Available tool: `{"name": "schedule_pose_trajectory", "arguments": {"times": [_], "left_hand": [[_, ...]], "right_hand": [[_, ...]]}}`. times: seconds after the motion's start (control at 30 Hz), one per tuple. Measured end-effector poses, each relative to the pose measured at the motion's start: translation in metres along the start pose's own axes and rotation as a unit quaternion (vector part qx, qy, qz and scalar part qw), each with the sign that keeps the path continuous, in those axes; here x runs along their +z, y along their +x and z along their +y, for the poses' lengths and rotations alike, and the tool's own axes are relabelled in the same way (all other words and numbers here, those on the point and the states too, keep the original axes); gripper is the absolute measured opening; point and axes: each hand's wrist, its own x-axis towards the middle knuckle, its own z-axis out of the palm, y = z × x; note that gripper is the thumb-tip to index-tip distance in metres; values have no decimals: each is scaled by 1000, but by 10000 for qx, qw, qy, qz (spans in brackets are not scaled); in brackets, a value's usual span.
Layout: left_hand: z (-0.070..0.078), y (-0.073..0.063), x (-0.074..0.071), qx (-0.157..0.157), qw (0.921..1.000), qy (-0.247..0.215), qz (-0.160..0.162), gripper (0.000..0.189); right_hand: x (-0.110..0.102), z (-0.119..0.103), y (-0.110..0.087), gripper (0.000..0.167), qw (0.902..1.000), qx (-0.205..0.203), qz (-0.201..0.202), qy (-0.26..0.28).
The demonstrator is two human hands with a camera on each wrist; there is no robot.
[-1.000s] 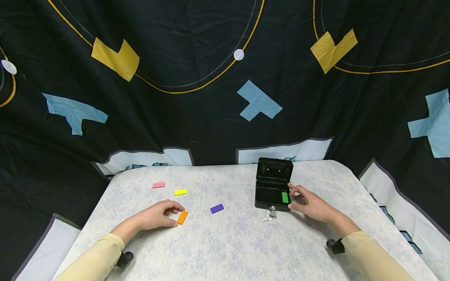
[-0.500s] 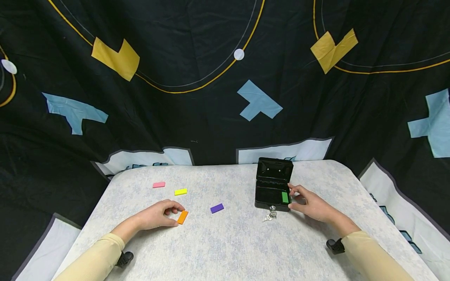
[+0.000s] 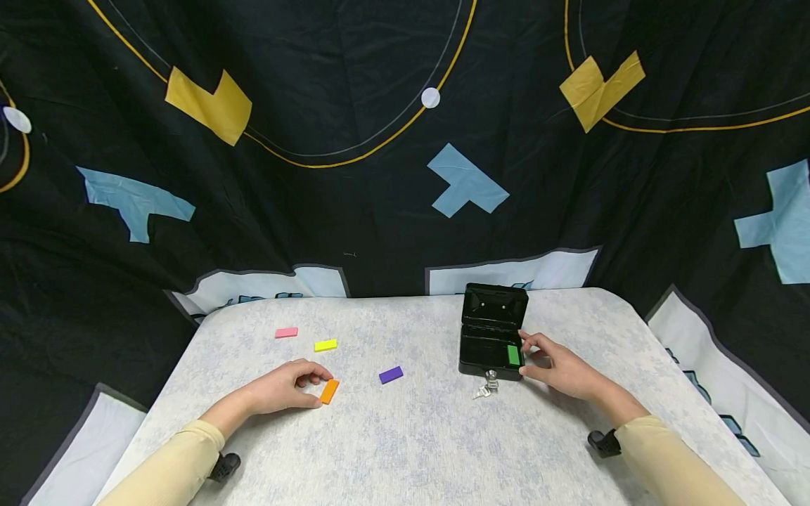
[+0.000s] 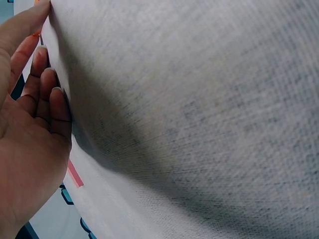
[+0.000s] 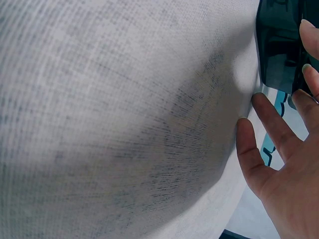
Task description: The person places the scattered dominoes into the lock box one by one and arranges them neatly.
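In the head view my left hand (image 3: pixel 287 386) pinches a small orange block (image 3: pixel 329 391) on the table, thumb at its near end and index finger at its far end. The left wrist view shows the other fingers of this hand (image 4: pixel 32 119) loosely bent. A black cash box (image 3: pixel 474 367) stands with its lid raised, and a green block (image 3: pixel 512 355) lies inside at the right. My right hand (image 3: pixel 560 369) touches the box's right side with thumb and index finger spread apart. The right wrist view has its lower fingers stretched out beside the box (image 5: pixel 279 59).
A purple block (image 3: pixel 391 374) lies between the left hand and the box. Farther back on the table (image 3: pixel 405 450) are a yellow block (image 3: pixel 325 345) and a pink block (image 3: pixel 286 332). Keys (image 3: pixel 483 391) hang at the box's front lock. Behind the table hangs a dark curtain (image 3: pixel 380 232).
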Motion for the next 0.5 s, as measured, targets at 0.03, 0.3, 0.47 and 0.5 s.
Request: {"name": "schedule_pose_trajectory", "arguments": {"times": [0.03, 0.3, 0.47, 0.5], "left_hand": [[0, 0, 0, 2, 10000, 5, 7, 42], [0, 0, 0, -2, 10000, -16, 10, 42], [1, 0, 0, -4, 10000, 28, 15, 41], [1, 1, 0, -23, 10000, 63, 15, 41]], "right_hand": [[0, 0, 0, 31, 10000, 7, -1, -3], [0, 0, 0, 31, 10000, 38, -15, -57], [0, 2, 1, 31, 10000, 68, -9, -67], [0, 2, 1, 31, 10000, 72, -11, -62]]}}
